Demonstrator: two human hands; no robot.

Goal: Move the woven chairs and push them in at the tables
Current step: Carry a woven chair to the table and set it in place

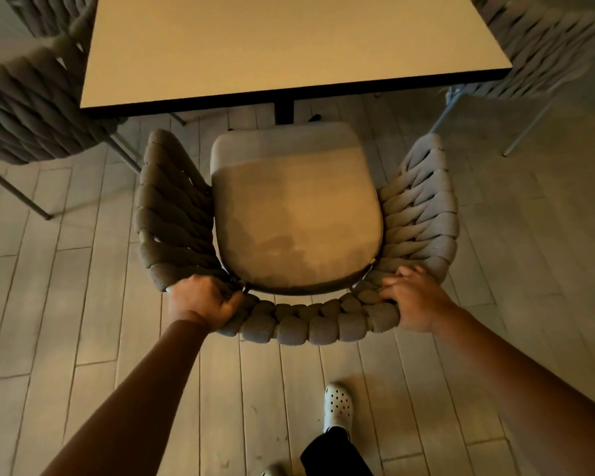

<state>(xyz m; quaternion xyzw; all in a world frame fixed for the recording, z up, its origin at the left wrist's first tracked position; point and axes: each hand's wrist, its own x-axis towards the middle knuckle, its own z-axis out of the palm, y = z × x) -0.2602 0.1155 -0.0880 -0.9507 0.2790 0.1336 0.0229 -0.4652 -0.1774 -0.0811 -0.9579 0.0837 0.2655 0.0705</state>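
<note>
A woven chair [310,324] with a tan seat cushion [296,221] stands in front of me, facing a light square table [255,63]. The cushion's front edge is just short of the table's near edge. My left hand [203,300] grips the woven backrest at its left corner, fingers curled round the rope. My right hand [413,297] grips the backrest's right corner, fingers curled over the top.
A second woven chair [31,111] stands at the table's left side and a third [547,46] at its right. The table's dark pedestal [284,111] is under its near edge. Wood-look plank floor all round; my white perforated shoe [337,405] is behind the chair.
</note>
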